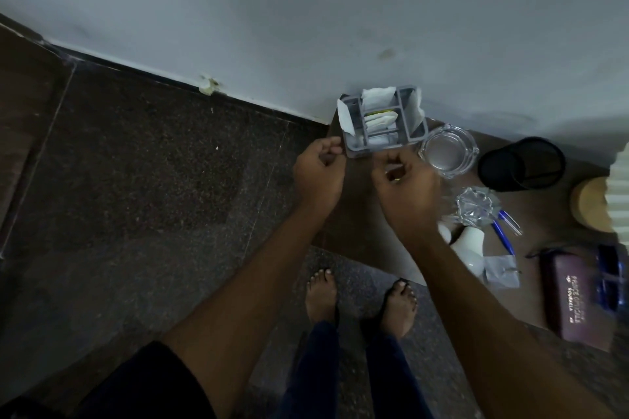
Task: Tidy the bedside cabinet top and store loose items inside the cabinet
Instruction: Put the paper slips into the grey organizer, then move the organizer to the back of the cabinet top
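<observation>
Head view. The grey tray (384, 127) stood at the far left corner of the cabinet's top surface (359, 224), against the wall (306, 10). Its compartments held folded tissues and flat sachets.

The left hand (318, 168) was at the tray's near left corner and the right hand (405, 178) at its near edge. The fingers of both hands were curled. Whether either hand gripped the tray or a small item could not be told.

To the right of the tray lay the remaining loose items:
- a round glass ashtray (449, 151), just beside the tray;
- a black mesh pen cup (522, 163);
- a cut-glass dish (474, 207);
- blue pens (503, 231);
- a white cup (466, 248), partly hidden by the right forearm;
- a maroon glasses case (575, 303), near the front edge.

The step in hand appeared to be squaring or lifting the tray. Recommended procedure: grip the two opposite side walls, one in each hand, and keep the base level, since the tissues stood loose above the rim and would likely slip out on a tilt. Move the tray away from the glass ashtray first, to avoid knocking it.
</observation>
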